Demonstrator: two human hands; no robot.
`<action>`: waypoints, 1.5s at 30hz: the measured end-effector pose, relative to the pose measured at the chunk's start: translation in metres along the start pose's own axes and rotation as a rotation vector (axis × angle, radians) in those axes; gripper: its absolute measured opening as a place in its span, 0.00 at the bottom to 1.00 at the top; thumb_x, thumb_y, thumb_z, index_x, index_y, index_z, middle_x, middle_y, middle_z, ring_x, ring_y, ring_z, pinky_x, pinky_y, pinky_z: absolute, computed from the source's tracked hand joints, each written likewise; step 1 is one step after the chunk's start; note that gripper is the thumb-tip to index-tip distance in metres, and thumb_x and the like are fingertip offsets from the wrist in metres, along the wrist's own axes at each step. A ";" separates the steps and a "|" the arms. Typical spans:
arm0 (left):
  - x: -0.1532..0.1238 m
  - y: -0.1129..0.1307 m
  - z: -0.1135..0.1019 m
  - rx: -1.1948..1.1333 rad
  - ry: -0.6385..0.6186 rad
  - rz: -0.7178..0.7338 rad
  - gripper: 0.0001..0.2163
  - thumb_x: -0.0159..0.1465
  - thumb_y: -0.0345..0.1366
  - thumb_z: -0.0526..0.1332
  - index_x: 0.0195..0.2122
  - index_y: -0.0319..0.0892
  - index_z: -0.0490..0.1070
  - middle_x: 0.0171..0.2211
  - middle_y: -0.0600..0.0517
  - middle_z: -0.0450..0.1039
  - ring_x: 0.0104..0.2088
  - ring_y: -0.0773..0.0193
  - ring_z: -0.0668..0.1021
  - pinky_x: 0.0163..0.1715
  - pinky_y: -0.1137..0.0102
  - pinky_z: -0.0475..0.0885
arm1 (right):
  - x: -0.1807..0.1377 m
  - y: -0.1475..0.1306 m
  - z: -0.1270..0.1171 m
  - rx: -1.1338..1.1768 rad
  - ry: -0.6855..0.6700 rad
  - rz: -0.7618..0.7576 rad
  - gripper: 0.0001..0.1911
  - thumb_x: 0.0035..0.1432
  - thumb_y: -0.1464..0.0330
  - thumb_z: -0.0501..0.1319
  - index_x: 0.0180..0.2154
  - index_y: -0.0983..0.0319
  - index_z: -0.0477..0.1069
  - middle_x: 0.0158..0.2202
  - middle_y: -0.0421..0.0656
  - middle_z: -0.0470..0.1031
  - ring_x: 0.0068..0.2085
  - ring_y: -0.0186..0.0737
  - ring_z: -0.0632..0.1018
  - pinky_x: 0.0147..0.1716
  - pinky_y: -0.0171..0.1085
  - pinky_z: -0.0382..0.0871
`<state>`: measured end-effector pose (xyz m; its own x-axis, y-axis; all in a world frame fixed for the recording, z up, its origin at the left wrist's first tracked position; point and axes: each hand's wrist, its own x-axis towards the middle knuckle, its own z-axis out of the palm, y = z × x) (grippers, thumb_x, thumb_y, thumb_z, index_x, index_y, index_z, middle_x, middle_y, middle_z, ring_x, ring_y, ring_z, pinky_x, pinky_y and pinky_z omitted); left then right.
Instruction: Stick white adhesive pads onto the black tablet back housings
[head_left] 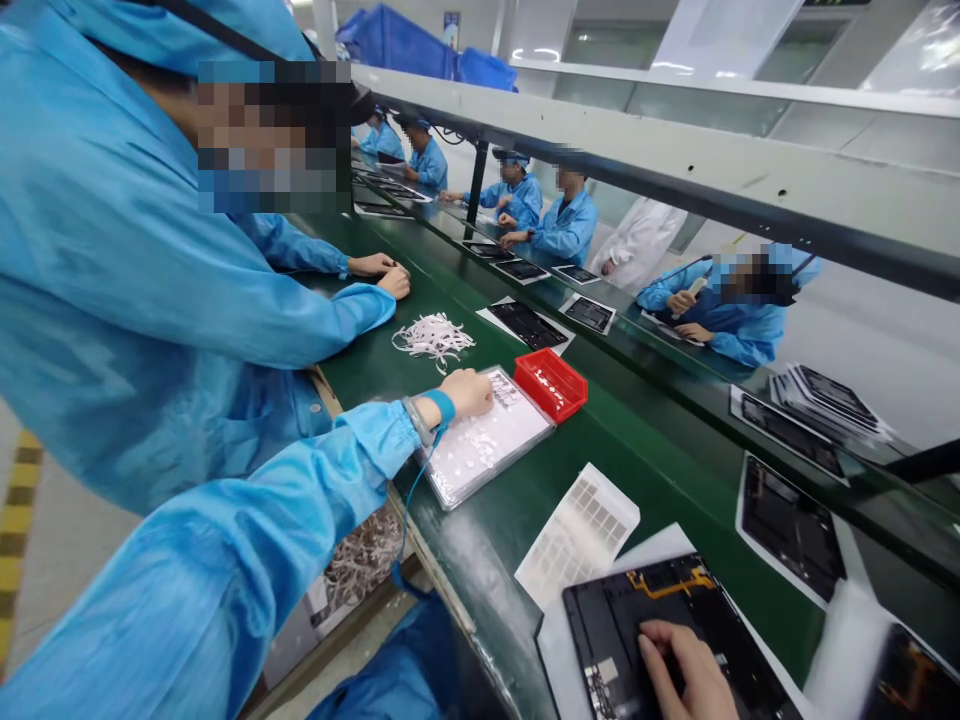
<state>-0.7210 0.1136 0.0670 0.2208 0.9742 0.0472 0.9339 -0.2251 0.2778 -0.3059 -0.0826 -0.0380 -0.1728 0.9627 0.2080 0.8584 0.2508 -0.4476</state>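
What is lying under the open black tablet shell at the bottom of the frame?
A white sheet lies under the tablet shell, showing past its top and left edges on the green belt. A hand rests on the shell; the rest underneath is hidden.

Open tablet (660, 620) on the belt (652, 470), sticker sheet (577, 535) left of it, bin (551, 383) behind the sheet.

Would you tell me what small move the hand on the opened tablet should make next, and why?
Probably press along toward the orange flex cable. The hand lies flat on the opened tablet, fingertips pointing up the dark interior, with the cable just beyond. Which hand it is cannot be told.
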 end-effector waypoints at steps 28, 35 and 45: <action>-0.087 0.009 0.022 -0.161 0.603 0.346 0.08 0.68 0.31 0.50 0.35 0.40 0.68 0.33 0.49 0.71 0.36 0.59 0.72 0.39 0.64 0.68 | 0.189 -0.251 0.042 1.277 -0.279 0.502 0.14 0.42 0.63 0.70 0.27 0.65 0.71 0.28 0.40 0.73 0.21 0.26 0.69 0.14 0.25 0.57; -0.088 0.014 0.025 0.028 0.675 0.308 0.11 0.66 0.26 0.51 0.45 0.39 0.70 0.44 0.43 0.73 0.42 0.54 0.74 0.43 0.60 0.69 | 0.196 -0.241 0.045 1.051 -0.275 0.385 0.10 0.42 0.65 0.67 0.22 0.66 0.72 0.20 0.40 0.72 0.15 0.25 0.64 0.11 0.27 0.52; -0.101 0.030 0.019 0.013 0.647 0.356 0.10 0.69 0.32 0.51 0.39 0.39 0.73 0.36 0.48 0.78 0.35 0.60 0.79 0.36 0.68 0.72 | 0.178 -0.237 0.037 0.753 -0.244 0.073 0.09 0.51 0.68 0.56 0.28 0.63 0.75 0.21 0.38 0.72 0.22 0.32 0.71 0.23 0.32 0.65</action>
<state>-0.7102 0.0086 0.0523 0.3048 0.6569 0.6896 0.8409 -0.5257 0.1290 -0.5583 0.0326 0.0729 -0.3042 0.9526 -0.0022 0.3291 0.1029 -0.9387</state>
